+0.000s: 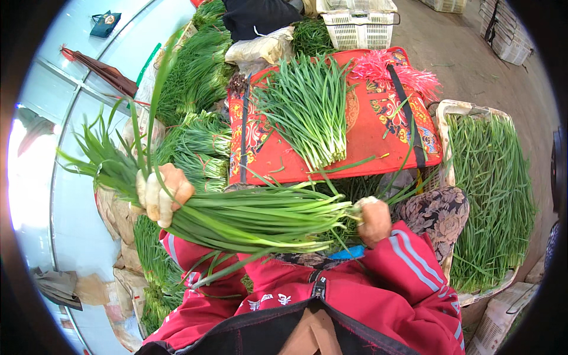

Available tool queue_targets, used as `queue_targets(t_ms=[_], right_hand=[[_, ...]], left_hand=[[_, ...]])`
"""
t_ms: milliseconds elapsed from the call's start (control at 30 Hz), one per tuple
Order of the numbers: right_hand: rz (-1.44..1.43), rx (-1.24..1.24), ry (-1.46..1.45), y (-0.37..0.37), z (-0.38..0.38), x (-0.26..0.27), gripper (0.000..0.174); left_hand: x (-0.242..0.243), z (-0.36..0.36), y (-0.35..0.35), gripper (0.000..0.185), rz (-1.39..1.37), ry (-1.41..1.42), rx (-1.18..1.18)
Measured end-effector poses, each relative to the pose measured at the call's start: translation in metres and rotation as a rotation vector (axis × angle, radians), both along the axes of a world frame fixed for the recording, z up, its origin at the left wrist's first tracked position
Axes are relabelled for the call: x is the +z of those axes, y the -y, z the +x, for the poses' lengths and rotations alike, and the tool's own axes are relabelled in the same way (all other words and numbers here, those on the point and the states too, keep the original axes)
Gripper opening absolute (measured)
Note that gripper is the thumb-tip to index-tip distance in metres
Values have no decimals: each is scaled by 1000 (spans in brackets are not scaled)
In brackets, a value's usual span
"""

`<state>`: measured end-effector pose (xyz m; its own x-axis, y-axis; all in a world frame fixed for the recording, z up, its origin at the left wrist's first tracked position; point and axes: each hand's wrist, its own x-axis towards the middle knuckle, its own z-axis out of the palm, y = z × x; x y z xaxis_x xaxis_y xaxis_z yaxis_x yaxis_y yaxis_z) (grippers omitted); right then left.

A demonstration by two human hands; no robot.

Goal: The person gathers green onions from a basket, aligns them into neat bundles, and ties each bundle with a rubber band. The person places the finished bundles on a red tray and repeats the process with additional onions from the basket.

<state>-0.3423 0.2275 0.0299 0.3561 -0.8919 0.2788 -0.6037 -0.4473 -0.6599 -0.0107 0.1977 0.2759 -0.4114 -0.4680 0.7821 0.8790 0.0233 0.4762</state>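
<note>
My left hand (pixel 163 194), with pale coverings on its fingers, grips a large bunch of long green leafy stalks, likely garlic chives (pixel 253 217), near the leafy end. The bunch lies sideways before my chest, its pale cut ends pointing right. At those ends my right hand (pixel 374 221) is closed on some thin loose leaves. Beyond both hands, a pile of the same greens (pixel 310 111) rests on a red patterned cushion (pixel 284 166) with black straps. Pink plastic strands (pixel 399 73) lie at the cushion's far right corner.
A white plastic crate full of greens (pixel 488 199) stands at my right. Tied bundles (pixel 204 142) and more greens line the left side, beside a pale wall. A white basket (pixel 359 26) and a person's dark-clothed part (pixel 259 17) are beyond the cushion. Stacked crates stand far right.
</note>
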Motion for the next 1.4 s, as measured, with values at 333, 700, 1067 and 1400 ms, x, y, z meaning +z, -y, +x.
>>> queue_targets(t_ms=[333,700,1067,1400], right_hand=[[577,277,602,38,5,79,52],[1178,367,695,38,7,56,40],[588,94,308,1,36,32,29],[466,346,461,62,7,75,36]], left_hand=[[33,-15,-9,23,-71,103,-243],[32,-45,-18,19,-25,-145,-395],[30,-50,-16,24,42,131,-314],[38,-69,-15,25,-6,9,-370]])
